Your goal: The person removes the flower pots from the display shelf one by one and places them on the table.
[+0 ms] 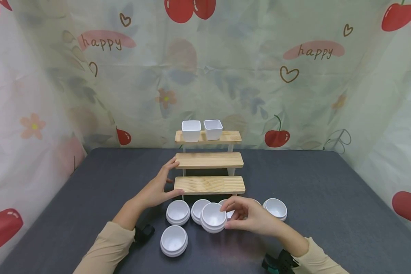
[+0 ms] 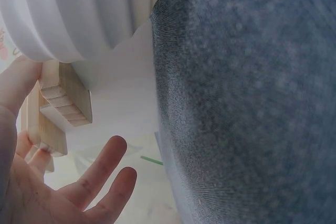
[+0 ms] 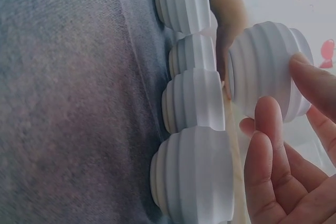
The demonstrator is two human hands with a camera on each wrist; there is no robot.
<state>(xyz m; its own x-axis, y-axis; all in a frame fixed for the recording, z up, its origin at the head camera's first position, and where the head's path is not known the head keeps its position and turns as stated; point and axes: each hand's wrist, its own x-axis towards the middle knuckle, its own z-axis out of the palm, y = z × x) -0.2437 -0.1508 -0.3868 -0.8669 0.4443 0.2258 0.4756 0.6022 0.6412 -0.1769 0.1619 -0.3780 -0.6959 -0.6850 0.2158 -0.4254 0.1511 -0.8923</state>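
Observation:
My right hand (image 1: 255,219) pinches the rim of a white ribbed round bowl (image 1: 214,220) between thumb and fingers. In the right wrist view that bowl (image 3: 270,72) is raised off the table. With its fingers spread, my left hand (image 1: 157,192) touches the left side of a three-tier wooden display stand. Its thumb is at the bottom shelf (image 1: 209,185), and its fingertips are at the middle shelf (image 1: 209,160). Two white square cups (image 1: 191,131) stand side by side on the top shelf (image 1: 233,137).
Similar ribbed bowls stand in a row before the stand, including a left bowl (image 1: 178,212) and a right bowl (image 1: 275,208). Another bowl (image 1: 174,240) sits nearer me. The dark cloth-covered table (image 1: 311,190) meets a printed curtain (image 1: 205,83) behind.

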